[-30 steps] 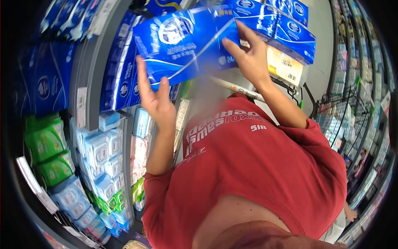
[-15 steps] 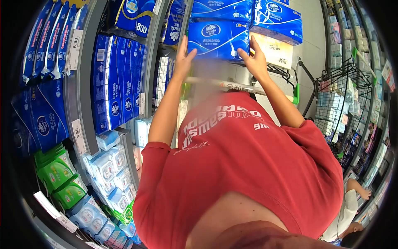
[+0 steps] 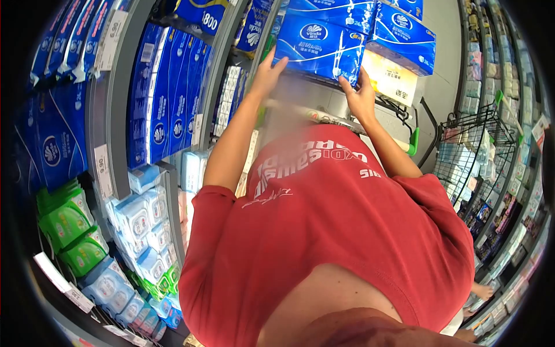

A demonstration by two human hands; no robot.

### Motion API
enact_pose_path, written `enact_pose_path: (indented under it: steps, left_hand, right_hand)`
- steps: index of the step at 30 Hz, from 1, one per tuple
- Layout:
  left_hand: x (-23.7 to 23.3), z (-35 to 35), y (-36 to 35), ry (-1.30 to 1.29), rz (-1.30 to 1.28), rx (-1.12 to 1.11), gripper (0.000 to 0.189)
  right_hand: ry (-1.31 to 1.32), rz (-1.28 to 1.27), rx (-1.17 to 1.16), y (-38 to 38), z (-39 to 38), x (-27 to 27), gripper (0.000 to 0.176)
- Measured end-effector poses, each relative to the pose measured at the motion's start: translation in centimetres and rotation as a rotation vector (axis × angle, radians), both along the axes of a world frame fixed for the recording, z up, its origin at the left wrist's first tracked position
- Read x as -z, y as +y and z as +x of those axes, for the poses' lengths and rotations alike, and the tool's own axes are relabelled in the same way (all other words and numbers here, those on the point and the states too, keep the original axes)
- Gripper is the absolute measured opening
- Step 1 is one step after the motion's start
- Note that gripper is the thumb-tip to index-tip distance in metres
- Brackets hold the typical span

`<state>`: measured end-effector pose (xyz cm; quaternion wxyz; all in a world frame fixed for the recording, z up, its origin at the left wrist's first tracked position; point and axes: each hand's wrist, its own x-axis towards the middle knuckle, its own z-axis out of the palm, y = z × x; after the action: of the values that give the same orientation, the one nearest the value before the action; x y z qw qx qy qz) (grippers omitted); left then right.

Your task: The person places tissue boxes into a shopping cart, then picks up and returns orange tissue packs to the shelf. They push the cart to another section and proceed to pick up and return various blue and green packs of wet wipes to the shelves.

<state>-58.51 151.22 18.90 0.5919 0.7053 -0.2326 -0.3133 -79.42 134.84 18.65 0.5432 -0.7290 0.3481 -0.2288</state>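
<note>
Now that the blue Vinda tissue pack [image 3: 321, 46] has left its raised, tilted pose of a second ago, it sits farther forward, close against a matching pack [image 3: 332, 10] beyond it; the handling seems to centre on this group rather than on the shelf [image 3: 118, 127] at left. The pack lies between both hands and just ahead of them. The left hand [image 3: 266, 80] grasps its near left corner, and the right hand [image 3: 361, 103] holds the near right corner, thumb against the edge. Because the underside is hidden, whether it bears fully on anything is hard to tell. To the right, another Vinda pack [image 3: 403, 37] sits over a yellow-and-white carton [image 3: 393, 75]. A cart handle [image 3: 315, 114] crosses between the pack and the red shirt [image 3: 335, 231].
</note>
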Motion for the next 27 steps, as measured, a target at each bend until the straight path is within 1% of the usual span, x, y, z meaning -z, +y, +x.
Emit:
enact_pose_path:
  steps: [2, 4, 6, 8, 9, 10, 11, 12, 13, 14, 16, 17, 18, 19, 20, 21, 22, 24, 25, 26, 27]
  left_hand:
    - [0.5, 0.3, 0.1, -0.088, 0.074, 0.036, 0.061]
    - [0.8, 0.0, 0.2, -0.039, 0.052, 0.020, 0.061]
    - [0.3, -0.5, 0.4, -0.110, 0.095, -0.022, 0.062]
    - [0.6, -0.6, 0.8, -0.154, 0.075, -0.010, 0.063]
    - [1.0, -0.6, 0.9, -0.106, 0.113, -0.070, 0.064]
    - [1.5, -0.6, 1.1, -0.113, 0.103, -0.077, 0.064]
    - [0.7, -1.3, 1.8, -0.164, 0.098, -0.140, 0.060]
    - [-0.5, -2.0, 2.6, -0.219, 0.095, -0.206, 0.057]
    - [-2.2, -2.3, 3.7, -0.273, 0.146, -0.211, 0.055]
    - [-2.8, -2.2, 5.1, -0.390, 0.168, -0.210, 0.054]
    - [-5.9, -2.3, 7.9, -0.524, 0.102, -0.236, 0.054]
    - [-7.4, -2.5, 9.3, -0.690, 0.197, -0.294, 0.054]
    - [-8.9, -2.7, 10.7, -0.851, 0.310, -0.362, 0.053]
    - [-11.6, -2.9, 11.9, -0.869, 0.340, -0.398, 0.052]
    - [-14.3, -3.0, 12.9, -0.880, 0.361, -0.429, 0.050]
    - [-15.8, -2.8, 14.1, -0.915, 0.314, -0.456, 0.050]
    - [-18.8, -3.6, 14.8, -0.903, 0.336, -0.516, 0.048]
    - [-22.1, -3.1, 17.0, -1.164, 0.239, -0.634, 0.045]
    - [-24.8, -3.6, 17.6, -1.232, 0.258, -0.721, 0.042]
    - [-26.3, -3.4, 18.7, -1.329, 0.191, -0.772, 0.041]
    - [-27.5, -3.2, 19.7, -1.336, 0.159, -0.841, 0.040]
  right_hand:
    - [0.016, 0.048, -0.003, 0.0, 0.1, -0.7, 0.070]
    - [0.044, 0.009, -0.016, -0.3, 0.0, 0.1, 0.067]
    - [0.060, 0.038, -0.011, -0.3, 0.0, -0.3, 0.068]
    - [0.072, 0.027, -0.031, -0.5, -0.1, -0.3, 0.067]
    - [0.076, -0.214, 0.014, -0.5, -0.2, -0.6, 0.065]
    - [0.080, -0.453, 0.058, -0.4, -0.5, -1.0, 0.063]
    - [0.007, -0.595, 0.050, -0.2, -0.2, -2.9, 0.059]
    - [-0.033, -0.665, 0.044, -0.1, 0.1, -3.7, 0.055]
    - [-0.053, -0.644, -0.004, 0.0, 0.5, -4.5, 0.052]
    - [-0.078, -0.620, -0.058, 0.3, 1.1, -5.2, 0.049]
    - [-0.153, -0.622, -0.208, 0.9, 2.7, -6.5, 0.028]
    - [-0.165, -0.596, -0.302, 1.2, 3.7, -7.1, 0.019]
    - [-0.207, -0.603, -0.367, 1.8, 5.0, -7.7, 0.014]
    - [-0.270, -0.610, -0.446, 2.3, 6.5, -8.6, 0.011]
    - [-0.324, -0.606, -0.495, 2.9, 8.1, -9.4, 0.008]
    - [-0.356, -0.609, -0.550, 3.6, 9.6, -10.6, 0.008]
    - [-0.400, -0.607, -0.609, 4.5, 11.1, -12.2, 0.010]
    - [-0.523, -0.592, -0.711, 6.6, 14.1, -16.7, 0.011]
    - [-0.613, -0.618, -0.757, 7.6, 15.8, -18.5, 0.013]
    - [-0.676, -0.620, -0.794, 9.0, 17.1, -20.9, 0.013]
    - [-0.731, -0.637, -0.827, 10.3, 18.1, -23.2, 0.014]
